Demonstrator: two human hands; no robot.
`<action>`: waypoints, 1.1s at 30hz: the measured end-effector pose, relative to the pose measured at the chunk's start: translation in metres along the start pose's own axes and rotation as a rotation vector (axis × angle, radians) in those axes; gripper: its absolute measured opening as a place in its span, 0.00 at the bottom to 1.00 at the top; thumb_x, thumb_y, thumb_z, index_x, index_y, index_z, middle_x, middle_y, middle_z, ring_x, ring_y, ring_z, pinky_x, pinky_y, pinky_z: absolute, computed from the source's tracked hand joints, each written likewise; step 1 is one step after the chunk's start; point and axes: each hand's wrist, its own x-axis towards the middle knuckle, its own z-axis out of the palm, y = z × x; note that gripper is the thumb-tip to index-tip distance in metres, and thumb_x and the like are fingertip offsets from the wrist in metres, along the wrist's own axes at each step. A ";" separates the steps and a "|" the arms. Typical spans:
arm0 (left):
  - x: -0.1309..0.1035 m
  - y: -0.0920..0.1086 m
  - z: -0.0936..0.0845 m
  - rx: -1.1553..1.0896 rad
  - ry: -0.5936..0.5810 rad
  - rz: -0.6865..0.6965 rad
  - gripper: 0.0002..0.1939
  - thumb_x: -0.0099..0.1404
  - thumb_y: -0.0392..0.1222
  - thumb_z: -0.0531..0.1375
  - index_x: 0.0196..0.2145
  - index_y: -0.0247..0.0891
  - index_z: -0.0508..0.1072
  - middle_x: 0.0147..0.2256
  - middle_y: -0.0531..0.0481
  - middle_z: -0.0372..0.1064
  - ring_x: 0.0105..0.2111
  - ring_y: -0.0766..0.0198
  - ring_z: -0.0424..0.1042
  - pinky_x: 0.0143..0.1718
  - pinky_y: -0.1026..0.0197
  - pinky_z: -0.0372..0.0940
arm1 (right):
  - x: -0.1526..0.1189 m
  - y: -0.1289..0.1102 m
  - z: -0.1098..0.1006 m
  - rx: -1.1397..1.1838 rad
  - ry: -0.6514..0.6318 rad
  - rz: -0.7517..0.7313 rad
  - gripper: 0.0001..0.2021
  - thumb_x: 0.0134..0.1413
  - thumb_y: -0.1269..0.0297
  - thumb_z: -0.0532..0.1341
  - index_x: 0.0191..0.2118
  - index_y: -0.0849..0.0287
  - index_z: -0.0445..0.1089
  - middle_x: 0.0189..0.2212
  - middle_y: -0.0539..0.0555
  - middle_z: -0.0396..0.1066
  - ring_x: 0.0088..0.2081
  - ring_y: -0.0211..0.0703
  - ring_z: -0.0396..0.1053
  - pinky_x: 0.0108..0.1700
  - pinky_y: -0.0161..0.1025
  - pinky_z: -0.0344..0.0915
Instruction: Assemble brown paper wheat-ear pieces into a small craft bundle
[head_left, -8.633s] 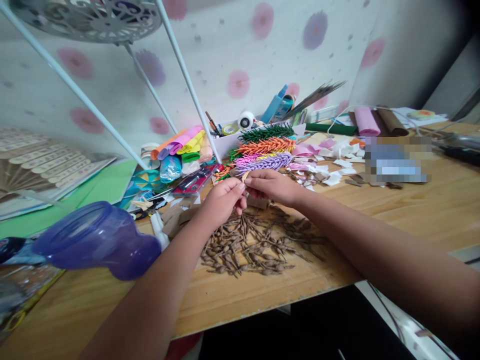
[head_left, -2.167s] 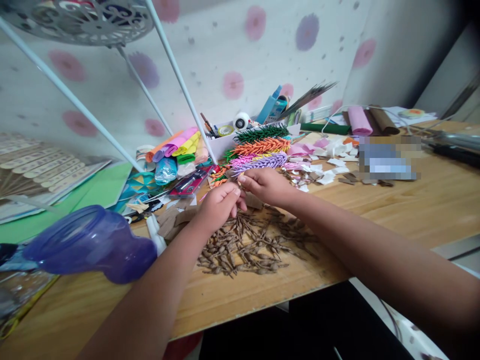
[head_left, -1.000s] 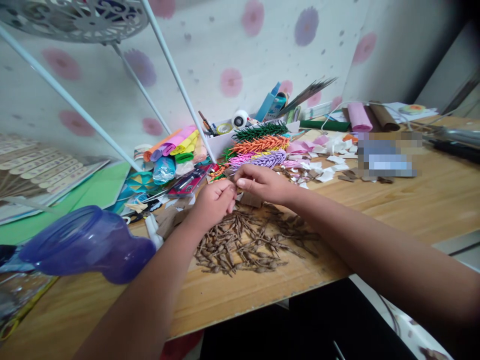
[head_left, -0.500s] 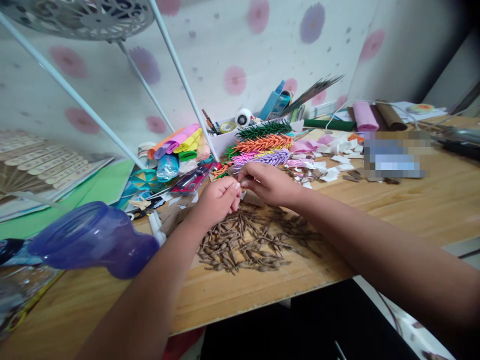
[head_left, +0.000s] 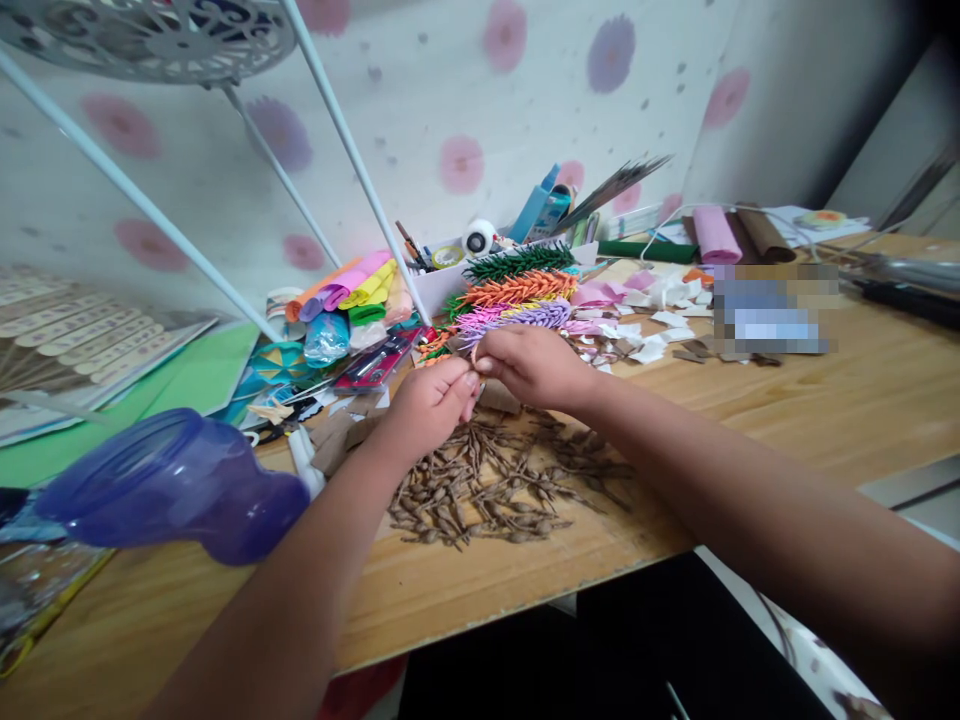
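Observation:
My left hand (head_left: 435, 405) and my right hand (head_left: 529, 365) meet fingertip to fingertip over the middle of the desk. Both are closed in a pinch. Whatever lies between the fingertips is too small and too covered to name. Just below and in front of them spreads a pile of brown twisted paper pieces (head_left: 480, 500), each with a thicker knot-like middle and thin ends. A flat piece of brown paper (head_left: 499, 398) lies under my right hand. Behind the hands lie bundles of twisted paper strands, one orange (head_left: 517, 290), one purple (head_left: 529, 316) and one dark green (head_left: 517, 263).
A purple translucent plastic container (head_left: 180, 490) lies on its side at the left. Scissors (head_left: 285, 420) and a red-backed package (head_left: 375, 365) are nearby. White stand legs (head_left: 360, 160) rise behind crepe paper rolls (head_left: 349, 285). Paper scraps (head_left: 660, 310) litter the right; the desk (head_left: 750, 420) ends in front.
The whole view has shifted slightly, so things sit a little further left. My right fingers have curled a little at the fingertips; both hands stay together.

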 end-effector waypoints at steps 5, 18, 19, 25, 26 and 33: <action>0.000 0.006 -0.005 0.263 0.021 0.070 0.14 0.59 0.39 0.46 0.17 0.36 0.60 0.17 0.54 0.59 0.20 0.70 0.58 0.23 0.67 0.51 | 0.003 -0.012 0.002 0.119 -0.002 0.224 0.16 0.53 0.60 0.46 0.20 0.62 0.60 0.17 0.49 0.58 0.21 0.32 0.51 0.24 0.32 0.44; 0.001 0.001 -0.004 -0.208 -0.037 -0.169 0.12 0.59 0.37 0.43 0.18 0.37 0.56 0.12 0.58 0.53 0.14 0.72 0.54 0.17 0.69 0.51 | -0.001 0.003 0.006 0.369 0.077 -0.073 0.09 0.48 0.66 0.53 0.37 0.64 0.61 0.34 0.57 0.64 0.34 0.37 0.60 0.34 0.34 0.58; 0.001 0.001 -0.005 -0.243 -0.042 -0.181 0.12 0.58 0.36 0.44 0.18 0.37 0.56 0.12 0.59 0.52 0.13 0.72 0.53 0.17 0.69 0.50 | 0.000 0.003 0.006 0.324 0.069 -0.070 0.07 0.48 0.68 0.53 0.35 0.64 0.61 0.32 0.56 0.65 0.33 0.36 0.61 0.34 0.34 0.58; 0.001 0.000 -0.003 -0.279 -0.062 -0.166 0.12 0.58 0.38 0.44 0.19 0.37 0.56 0.12 0.59 0.53 0.13 0.73 0.52 0.16 0.69 0.49 | 0.002 0.000 0.006 0.228 0.039 -0.004 0.07 0.51 0.68 0.49 0.28 0.63 0.62 0.25 0.52 0.64 0.28 0.35 0.60 0.31 0.32 0.55; 0.001 0.000 -0.002 -0.259 -0.067 -0.157 0.12 0.58 0.38 0.45 0.19 0.37 0.56 0.12 0.59 0.54 0.13 0.74 0.52 0.16 0.70 0.49 | 0.002 -0.001 0.006 0.225 0.026 0.023 0.10 0.52 0.67 0.48 0.26 0.63 0.62 0.22 0.51 0.63 0.26 0.34 0.59 0.29 0.32 0.53; 0.001 0.000 -0.001 -0.199 -0.059 -0.148 0.12 0.58 0.38 0.45 0.19 0.36 0.57 0.12 0.59 0.54 0.13 0.74 0.53 0.17 0.70 0.50 | 0.001 -0.001 0.004 0.331 0.028 0.091 0.13 0.53 0.61 0.47 0.26 0.63 0.60 0.22 0.50 0.61 0.25 0.33 0.57 0.28 0.31 0.53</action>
